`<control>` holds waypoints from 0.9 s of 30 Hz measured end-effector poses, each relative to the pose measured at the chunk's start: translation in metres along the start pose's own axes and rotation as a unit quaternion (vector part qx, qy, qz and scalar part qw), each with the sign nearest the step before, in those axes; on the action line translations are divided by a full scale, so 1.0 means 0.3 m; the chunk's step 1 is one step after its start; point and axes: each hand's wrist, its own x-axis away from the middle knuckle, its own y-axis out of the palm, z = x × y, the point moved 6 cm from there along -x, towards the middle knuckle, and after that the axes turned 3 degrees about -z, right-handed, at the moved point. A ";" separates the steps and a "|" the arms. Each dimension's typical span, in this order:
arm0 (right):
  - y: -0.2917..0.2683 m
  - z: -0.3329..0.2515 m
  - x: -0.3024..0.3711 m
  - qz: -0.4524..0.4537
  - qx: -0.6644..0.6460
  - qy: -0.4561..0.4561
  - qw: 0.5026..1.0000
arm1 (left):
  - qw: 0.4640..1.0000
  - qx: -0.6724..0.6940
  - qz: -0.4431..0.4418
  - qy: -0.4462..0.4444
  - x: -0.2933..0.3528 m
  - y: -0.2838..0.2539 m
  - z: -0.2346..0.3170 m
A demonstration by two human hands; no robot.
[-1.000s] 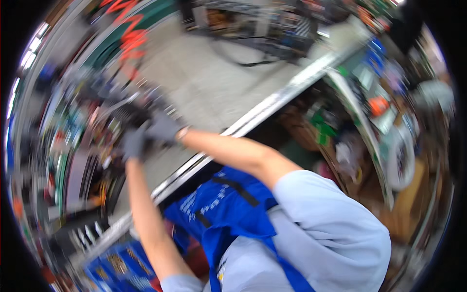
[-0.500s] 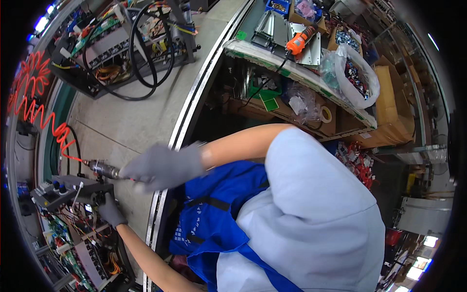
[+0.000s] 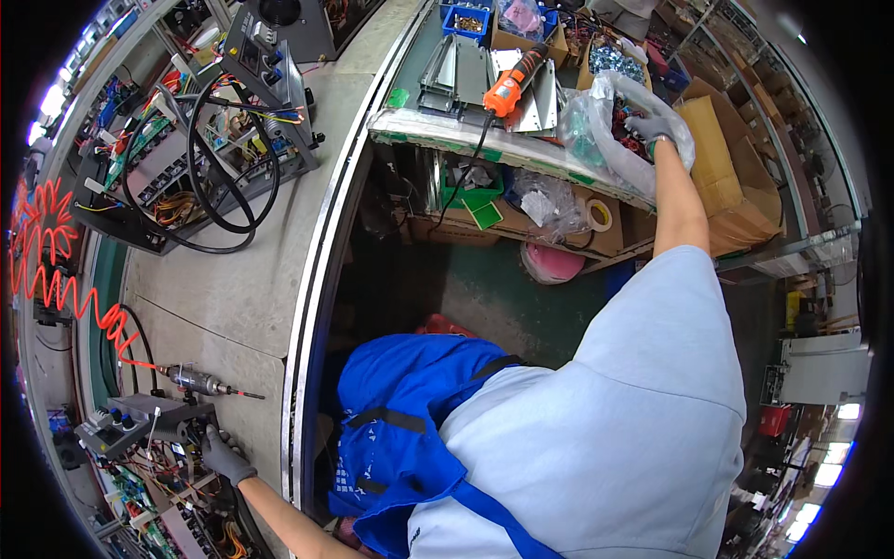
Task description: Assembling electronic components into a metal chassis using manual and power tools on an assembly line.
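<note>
My left hand [image 3: 224, 457], in a grey glove, is at the end of an opened electronic unit [image 3: 140, 415] with a dark control panel, knobs, wires and circuit boards. Its fingers curl in at the unit's edge; what they hold is hidden. An air screwdriver [image 3: 194, 380] on a red coiled hose [image 3: 114, 326] lies just above that hand, its bit pointing right, with no hand on it. Far to the right, my gloved right hand [image 3: 649, 128] reaches into a clear plastic bag [image 3: 621, 170] of small red and dark parts, fingers outstretched.
Another opened unit [image 3: 168, 172] with looped black cable [image 3: 270, 186] stands farther up the bench [image 3: 200, 289]. On the side table [image 3: 503, 144] lie an orange power tool [image 3: 504, 96], metal brackets [image 3: 454, 74] and a blue bin [image 3: 466, 20]. A cardboard box [image 3: 712, 140] stands beside the bag.
My right hand has let go of the air screwdriver and swung far right into the plastic bag. My left hand stays at the unit. The whole view has shifted somewhat.
</note>
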 end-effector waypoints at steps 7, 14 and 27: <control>0.037 0.043 0.022 -0.089 -0.038 0.072 0.993 | 0.999 -0.021 0.025 -0.016 -0.008 -0.048 -0.023; -0.505 -0.100 -0.021 0.247 -0.083 0.150 0.954 | 0.999 -0.010 0.038 -0.002 -0.022 -0.037 -0.016; -0.562 -1.247 0.249 0.041 -0.554 -0.225 0.800 | 0.984 0.165 0.063 0.030 0.096 0.010 0.059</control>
